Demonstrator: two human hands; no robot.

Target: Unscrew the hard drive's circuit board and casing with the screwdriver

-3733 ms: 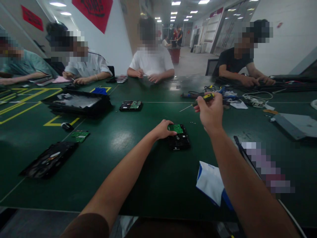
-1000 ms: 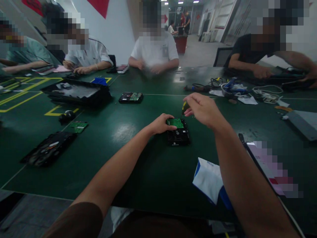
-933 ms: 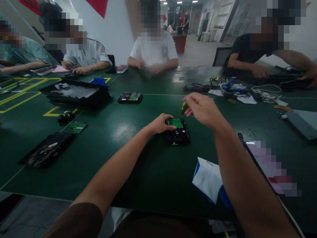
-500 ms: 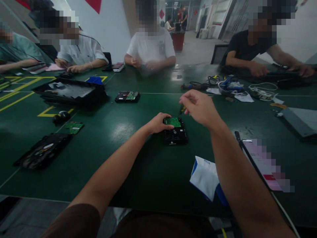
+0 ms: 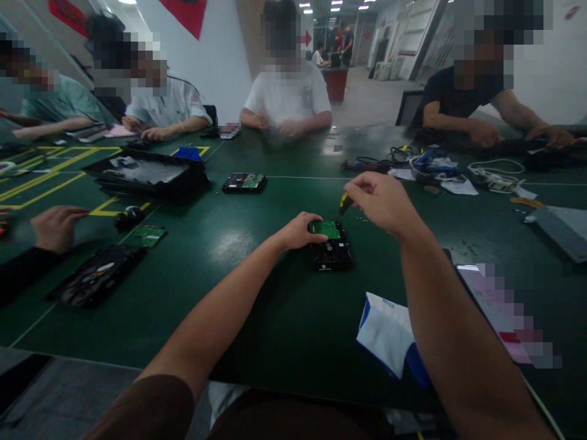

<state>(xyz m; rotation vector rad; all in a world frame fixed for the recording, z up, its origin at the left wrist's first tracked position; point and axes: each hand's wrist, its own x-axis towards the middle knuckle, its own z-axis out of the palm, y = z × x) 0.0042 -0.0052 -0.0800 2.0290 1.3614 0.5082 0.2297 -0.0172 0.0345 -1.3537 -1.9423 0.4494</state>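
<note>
A black hard drive (image 5: 331, 252) lies on the green table (image 5: 257, 305) with a green circuit board (image 5: 326, 229) on its far end. My left hand (image 5: 299, 231) is closed on the drive's far left corner and holds it down. My right hand (image 5: 381, 200) is closed on a yellow-and-black screwdriver (image 5: 343, 203), whose tip points down at the board's far right corner.
A white-and-blue packet (image 5: 389, 336) lies near my right forearm. Another drive (image 5: 244, 182), a black tray (image 5: 147, 176), a loose green board (image 5: 149, 233) and an opened drive (image 5: 94, 282) lie to the left. Cables and tools (image 5: 431, 165) lie at the far right. Another person's hand (image 5: 55, 226) reaches in from the left.
My right hand brought the screwdriver down from above the table to the board's far corner. A person's hand has come into view at the left. My left hand stayed on the drive.
</note>
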